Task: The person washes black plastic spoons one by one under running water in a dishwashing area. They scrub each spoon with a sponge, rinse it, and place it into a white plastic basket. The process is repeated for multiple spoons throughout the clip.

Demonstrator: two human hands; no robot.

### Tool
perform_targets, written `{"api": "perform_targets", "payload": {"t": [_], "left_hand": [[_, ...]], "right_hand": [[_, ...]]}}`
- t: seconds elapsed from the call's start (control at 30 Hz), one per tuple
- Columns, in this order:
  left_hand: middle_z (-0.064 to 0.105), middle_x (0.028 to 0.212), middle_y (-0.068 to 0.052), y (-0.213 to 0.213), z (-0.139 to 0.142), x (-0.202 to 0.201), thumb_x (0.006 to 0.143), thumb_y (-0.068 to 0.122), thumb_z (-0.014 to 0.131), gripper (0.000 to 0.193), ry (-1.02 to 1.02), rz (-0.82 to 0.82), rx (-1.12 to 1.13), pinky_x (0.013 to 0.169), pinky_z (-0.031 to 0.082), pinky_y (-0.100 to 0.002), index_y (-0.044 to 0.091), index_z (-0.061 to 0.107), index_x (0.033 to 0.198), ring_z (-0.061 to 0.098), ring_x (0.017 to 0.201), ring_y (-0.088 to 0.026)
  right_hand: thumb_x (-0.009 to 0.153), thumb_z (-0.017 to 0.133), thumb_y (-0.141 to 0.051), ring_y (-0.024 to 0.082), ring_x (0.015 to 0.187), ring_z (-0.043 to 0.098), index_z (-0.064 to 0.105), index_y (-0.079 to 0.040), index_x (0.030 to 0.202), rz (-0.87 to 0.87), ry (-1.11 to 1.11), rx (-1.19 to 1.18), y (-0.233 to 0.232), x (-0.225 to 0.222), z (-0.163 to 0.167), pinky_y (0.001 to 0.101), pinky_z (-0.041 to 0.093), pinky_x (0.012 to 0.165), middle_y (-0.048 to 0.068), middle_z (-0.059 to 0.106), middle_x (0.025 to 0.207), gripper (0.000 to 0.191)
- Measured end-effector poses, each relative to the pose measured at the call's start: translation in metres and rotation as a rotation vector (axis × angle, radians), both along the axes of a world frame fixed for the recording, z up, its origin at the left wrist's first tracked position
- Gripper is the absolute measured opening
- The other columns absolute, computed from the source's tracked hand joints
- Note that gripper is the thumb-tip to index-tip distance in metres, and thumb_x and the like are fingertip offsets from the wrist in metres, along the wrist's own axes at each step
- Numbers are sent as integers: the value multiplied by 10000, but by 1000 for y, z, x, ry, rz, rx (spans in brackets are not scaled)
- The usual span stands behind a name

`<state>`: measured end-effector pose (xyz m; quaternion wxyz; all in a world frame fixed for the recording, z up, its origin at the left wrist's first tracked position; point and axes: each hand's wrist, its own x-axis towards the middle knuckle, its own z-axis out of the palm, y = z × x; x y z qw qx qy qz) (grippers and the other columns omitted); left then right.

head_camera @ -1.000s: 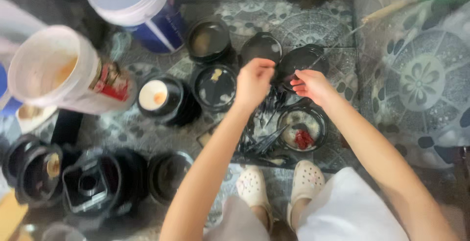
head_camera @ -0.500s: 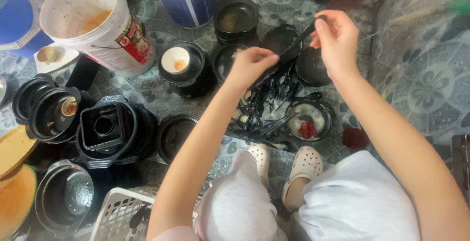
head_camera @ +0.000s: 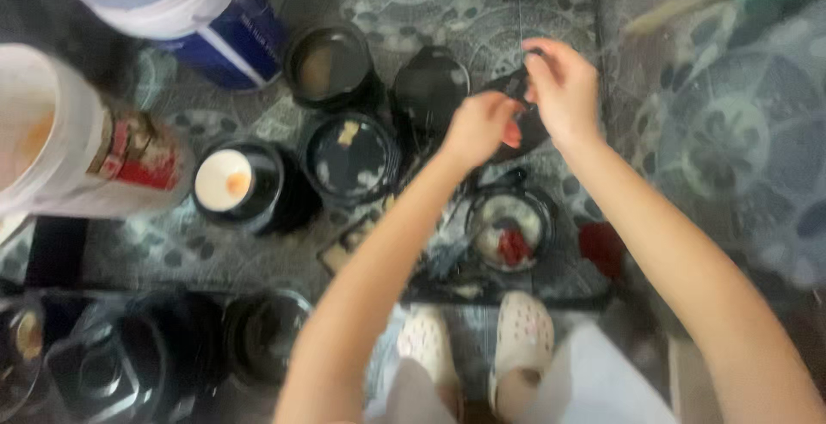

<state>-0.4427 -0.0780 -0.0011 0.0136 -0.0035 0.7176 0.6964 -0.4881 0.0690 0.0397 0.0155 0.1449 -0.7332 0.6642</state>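
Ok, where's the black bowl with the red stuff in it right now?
In the head view, the black bowl sits on the patterned floor between the person's forearms, just ahead of the white clogs.

two hands, left point(head_camera: 478, 127) and right point(head_camera: 561, 88), two plastic buckets point(head_camera: 185, 6), roughly six black round containers point(head_camera: 353, 155), two white clogs point(head_camera: 520, 338)

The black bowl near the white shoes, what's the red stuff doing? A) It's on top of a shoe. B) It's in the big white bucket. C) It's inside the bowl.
C: the red bit lies inside the black bowl, which sits on the floor just in front of the white shoes, below both hands.
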Motion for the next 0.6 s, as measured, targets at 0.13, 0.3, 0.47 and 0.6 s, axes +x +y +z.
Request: {"api": "perform_targets", "payload": {"t": [0.13, 0.3, 0.47, 0.6], "left_hand": [[721, 710, -121, 42, -55, -67, 1029, 111, 434, 300, -68, -90, 134, 587, 607, -325, -72, 672, 1041, 729, 595, -198], [712, 696, -122, 73, -118, -110, 1010, 92, 431, 295, -120, -82, 107, 586, 587, -342, -79, 670, 1027, 711, 591, -203], [723, 779, -93, 100, -142, -164, 951, 67, 441, 268, -163, -70, 272, 635, 583, -331, -32, 644, 1098, 710, 651, -179], [704, 738, -99, 130, -162, -171, 994, 98, 488, 248, 7, -26, 115, 640, 552, -315, -49, 682, 1043, 685, 662, -172]], "right_hand": [[1037, 613, -72, 56, 648, 576, 695, -39, 1234, -111, -140, -87, 31, -63, -57, 217, 479, 586, 3, 691, 927, 216], [1092, 597, -94, 55, 680, 569, 704, -36, 1253, -227, -260, -117, 78, -97, -133, 211, 467, 620, 36, 729, 1020, 202], [1046, 613, -112, 64, 661, 579, 661, -51, 1292, -336, -387, -283, 98, -115, -167, 217, 463, 577, 28, 685, 969, 258], [1010, 553, -144, 91, 749, 696, 619, -42, 1251, -353, -495, -419, 111, -115, -183, 257, 596, 657, 37, 743, 1010, 270]]}}
